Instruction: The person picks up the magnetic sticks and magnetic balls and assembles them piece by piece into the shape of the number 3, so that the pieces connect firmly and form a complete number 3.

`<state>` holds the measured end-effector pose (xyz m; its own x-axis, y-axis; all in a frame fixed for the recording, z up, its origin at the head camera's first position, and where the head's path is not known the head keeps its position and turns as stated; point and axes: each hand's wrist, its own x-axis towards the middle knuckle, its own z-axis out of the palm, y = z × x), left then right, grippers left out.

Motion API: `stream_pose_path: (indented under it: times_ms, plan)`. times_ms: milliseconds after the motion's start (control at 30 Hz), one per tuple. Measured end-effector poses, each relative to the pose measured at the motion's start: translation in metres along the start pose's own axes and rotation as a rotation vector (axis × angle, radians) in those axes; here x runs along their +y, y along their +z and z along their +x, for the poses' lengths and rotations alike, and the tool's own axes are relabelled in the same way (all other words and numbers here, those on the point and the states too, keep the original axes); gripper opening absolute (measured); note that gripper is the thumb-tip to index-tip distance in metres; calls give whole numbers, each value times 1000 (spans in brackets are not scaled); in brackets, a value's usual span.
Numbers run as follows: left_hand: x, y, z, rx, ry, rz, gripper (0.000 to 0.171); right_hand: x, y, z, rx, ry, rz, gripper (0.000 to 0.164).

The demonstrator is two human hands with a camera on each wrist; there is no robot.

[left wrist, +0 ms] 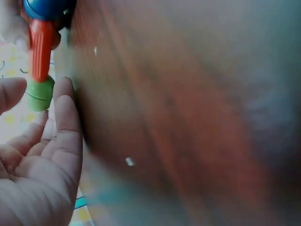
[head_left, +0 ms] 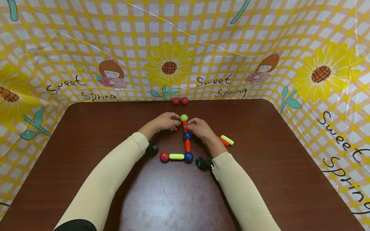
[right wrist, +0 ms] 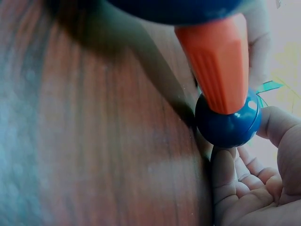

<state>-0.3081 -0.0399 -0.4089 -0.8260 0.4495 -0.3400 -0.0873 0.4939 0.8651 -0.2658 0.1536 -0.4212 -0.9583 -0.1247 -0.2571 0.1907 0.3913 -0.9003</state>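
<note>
A chain of ball-and-rod building toy pieces lies on the table. At its far end is a green ball, joined to an orange-red rod and then a blue ball. My right hand pinches that rod between thumb and fingers. Around the green ball, my left hand spreads its thumb and fairly straight fingers, without gripping it. Nearer me, a second orange-red rod leads to another blue ball. From there a yellow rod runs left to a red ball.
Two red balls sit at the table's far edge, by the patterned cloth. Right of my right wrist lie a loose yellow rod and an orange-red rod. Black devices are strapped at both wrists.
</note>
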Motion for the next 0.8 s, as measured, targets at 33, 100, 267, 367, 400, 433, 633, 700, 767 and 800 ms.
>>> stream_pose_path:
  times_ms: [33,100,267,367,400,433,633,700,767,800]
  plan:
    - [-2,1,-2,3,-7,-3,42,0,0,0,1,0,0,22]
    - [-4,2,-7,4,-15,0,39,0,0,0,4,1,4,21]
    - [-9,5,-24,-19,18,67,31,-1,0,-1,7,5,-10,22]
    - [-11,9,-37,-49,58,132,27,-2,0,-1,9,8,-18,22]
    - [-12,11,-41,-61,70,152,25,-2,0,-1,10,9,-21,22]
    - [-13,12,-45,-75,83,172,23,-2,1,-2,12,10,-21,22]
    - [-14,22,-68,-195,189,302,17,-2,1,-2,24,4,-16,21]
    - [-15,24,-74,-226,225,334,15,-2,1,-1,26,0,-18,22]
    - [-16,26,-77,-245,248,353,13,-2,2,-1,27,-2,-22,22]
    - [-17,27,-79,-253,256,357,12,-2,2,-1,28,-1,-26,22]
